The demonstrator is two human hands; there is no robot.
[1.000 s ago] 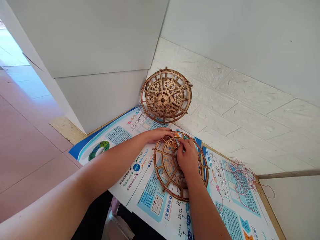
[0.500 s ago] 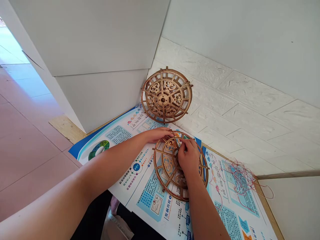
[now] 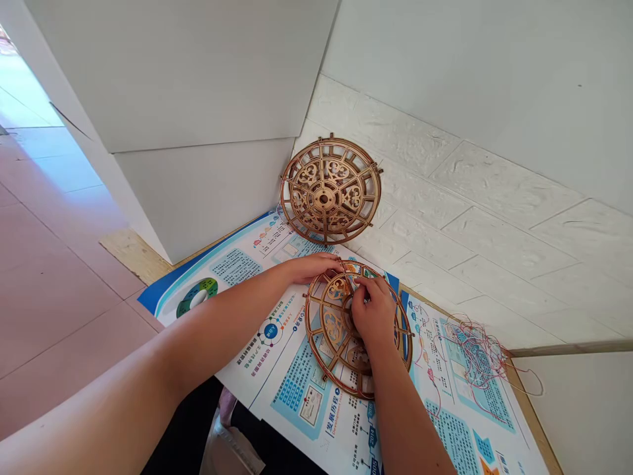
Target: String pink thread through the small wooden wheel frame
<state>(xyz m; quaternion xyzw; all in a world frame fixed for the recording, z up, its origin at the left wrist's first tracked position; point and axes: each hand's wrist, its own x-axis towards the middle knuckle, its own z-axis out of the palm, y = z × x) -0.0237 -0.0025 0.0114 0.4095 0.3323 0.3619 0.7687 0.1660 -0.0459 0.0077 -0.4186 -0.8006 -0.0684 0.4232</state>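
Observation:
A flat round wooden fretwork wheel (image 3: 330, 330) lies on a blue and white printed poster (image 3: 291, 376). My left hand (image 3: 310, 266) rests on the wheel's far rim, fingers laid flat and together. My right hand (image 3: 373, 311) lies over the wheel's middle, its fingertips pinched together on a small part near the hub that I cannot make out. A second, matching wooden wheel (image 3: 330, 189) leans upright against the white brick-pattern wall behind.
A tangle of thin red thread (image 3: 477, 359) lies on the poster to the right. A white cabinet (image 3: 198, 132) stands at the left, its corner beside the poster. Pink floor tiles (image 3: 54, 264) spread out to the left. The white brick wall (image 3: 469, 224) runs along the back.
Almost nothing has moved. My right fingers have shifted slightly over the wheel's hub, and the view has drifted a little.

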